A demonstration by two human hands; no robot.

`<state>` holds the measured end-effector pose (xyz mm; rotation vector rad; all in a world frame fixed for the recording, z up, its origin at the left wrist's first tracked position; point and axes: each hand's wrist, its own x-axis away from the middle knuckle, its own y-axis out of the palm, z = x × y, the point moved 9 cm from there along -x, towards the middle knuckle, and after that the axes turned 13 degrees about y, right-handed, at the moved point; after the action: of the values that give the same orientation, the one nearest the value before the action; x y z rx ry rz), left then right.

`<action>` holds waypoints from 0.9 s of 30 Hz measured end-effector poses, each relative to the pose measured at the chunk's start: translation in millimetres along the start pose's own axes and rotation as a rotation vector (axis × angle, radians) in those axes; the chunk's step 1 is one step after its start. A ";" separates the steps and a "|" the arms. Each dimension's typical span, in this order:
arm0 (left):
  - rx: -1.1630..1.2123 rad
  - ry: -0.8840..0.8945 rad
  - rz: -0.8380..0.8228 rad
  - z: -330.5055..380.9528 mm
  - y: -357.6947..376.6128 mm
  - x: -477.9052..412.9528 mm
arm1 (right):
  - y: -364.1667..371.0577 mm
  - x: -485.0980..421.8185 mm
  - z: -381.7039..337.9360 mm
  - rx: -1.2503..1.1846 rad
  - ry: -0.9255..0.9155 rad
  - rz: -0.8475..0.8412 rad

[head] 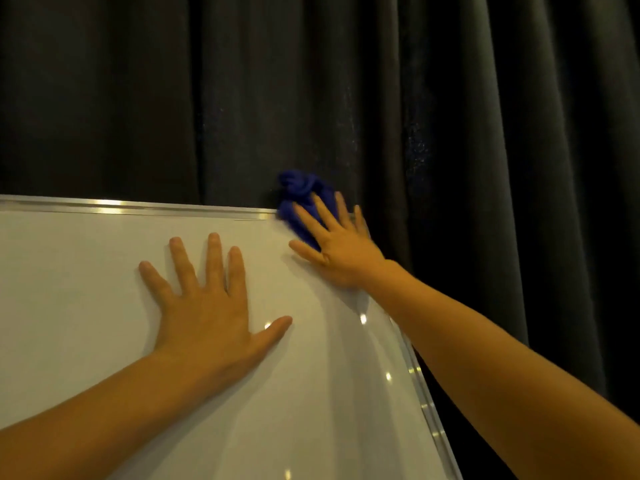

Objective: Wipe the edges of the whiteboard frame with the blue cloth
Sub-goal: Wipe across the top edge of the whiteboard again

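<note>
The whiteboard fills the lower left, edged by a silver metal frame along its top and down its right side. A bunched blue cloth sits on the frame's top right corner. My right hand presses flat on the cloth with fingers spread, covering its lower part. My left hand lies flat on the white surface with fingers apart and holds nothing.
A dark pleated curtain hangs directly behind the board and to its right. The frame's right edge runs down to the bottom of the view.
</note>
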<state>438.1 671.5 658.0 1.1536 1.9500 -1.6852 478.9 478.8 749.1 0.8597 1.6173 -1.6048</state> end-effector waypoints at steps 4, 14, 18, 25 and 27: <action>0.025 0.094 0.047 9.1 4.1 3.0 | 7.6 4.8 64.5 -0.099 0.300 -0.068; 0.002 0.381 0.160 107.0 36.7 21.2 | 30.6 107.1 55.9 -0.108 0.544 -0.135; -0.021 0.374 0.146 129.0 36.5 16.0 | 32.7 167.6 57.8 0.007 0.541 -0.208; 0.130 0.711 0.163 169.1 35.5 38.3 | 2.7 223.6 56.5 0.327 0.427 -0.263; 0.118 0.807 0.130 185.7 41.7 53.2 | -2.7 238.1 54.1 0.300 0.419 -0.330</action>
<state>387.4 517.0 545.7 2.2055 2.1193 -1.3877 349.0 421.1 550.7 1.1970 1.9102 -2.0363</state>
